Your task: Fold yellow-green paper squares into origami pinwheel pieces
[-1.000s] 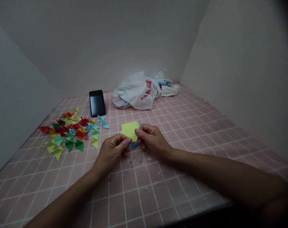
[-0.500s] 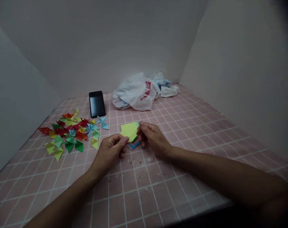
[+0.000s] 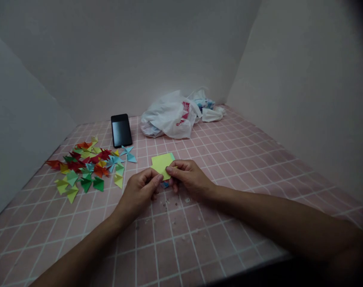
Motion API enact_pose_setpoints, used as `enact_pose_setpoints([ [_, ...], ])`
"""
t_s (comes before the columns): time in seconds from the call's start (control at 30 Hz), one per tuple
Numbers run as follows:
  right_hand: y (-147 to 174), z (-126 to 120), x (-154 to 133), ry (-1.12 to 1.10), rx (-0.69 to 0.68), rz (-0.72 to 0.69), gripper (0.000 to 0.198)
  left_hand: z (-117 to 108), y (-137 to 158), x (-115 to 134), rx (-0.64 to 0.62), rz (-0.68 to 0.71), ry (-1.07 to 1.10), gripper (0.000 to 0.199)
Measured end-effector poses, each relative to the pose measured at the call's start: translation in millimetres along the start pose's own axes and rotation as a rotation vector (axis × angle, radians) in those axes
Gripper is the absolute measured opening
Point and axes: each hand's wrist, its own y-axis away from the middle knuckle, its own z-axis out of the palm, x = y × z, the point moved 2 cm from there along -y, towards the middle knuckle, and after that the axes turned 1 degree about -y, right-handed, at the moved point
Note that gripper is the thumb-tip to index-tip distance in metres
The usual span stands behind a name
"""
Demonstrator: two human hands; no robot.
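Note:
A small yellow paper square (image 3: 160, 171) is pinched between my two hands. Thumb and fingers of my left hand (image 3: 142, 185) close on its left corner. At its right side, the thumb and curled fingers of my right hand (image 3: 190, 178) grip the edge, covering part of it. Directly behind lies a stack of coloured paper squares (image 3: 162, 158), yellow on top, with mint and blue edges peeking out. Whether the held sheet touches the stack I cannot tell. Left of my hands spreads a pile of folded paper pieces (image 3: 87, 161) in red, yellow, green, orange and light blue.
A black phone (image 3: 121, 130) lies behind the folded pieces. Against the back wall sits a white plastic bag (image 3: 171, 115) with red print, beside a crumpled white and blue packet (image 3: 207, 104). Small scraps dot the pink tiled-pattern tabletop (image 3: 229, 167). Walls close in on three sides.
My right hand has moved left and slightly down toward my left hand, bringing the right side of the yellow paper inward. My left hand has stayed nearly still.

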Motion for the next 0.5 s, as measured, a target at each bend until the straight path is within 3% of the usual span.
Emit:
enact_pose_setpoints([
  [0.37,-0.4,-3.7,-7.7,0.16,0.078,-0.066,0.033,-9.2,-1.9,2.1,0.054,-0.007,-0.064,0.034],
  [0.5,0.8,0.3,-5.0,0.228,0.015,-0.054,0.032,-6.1,-2.9,1.3,-0.002,0.007,0.022,0.027],
])
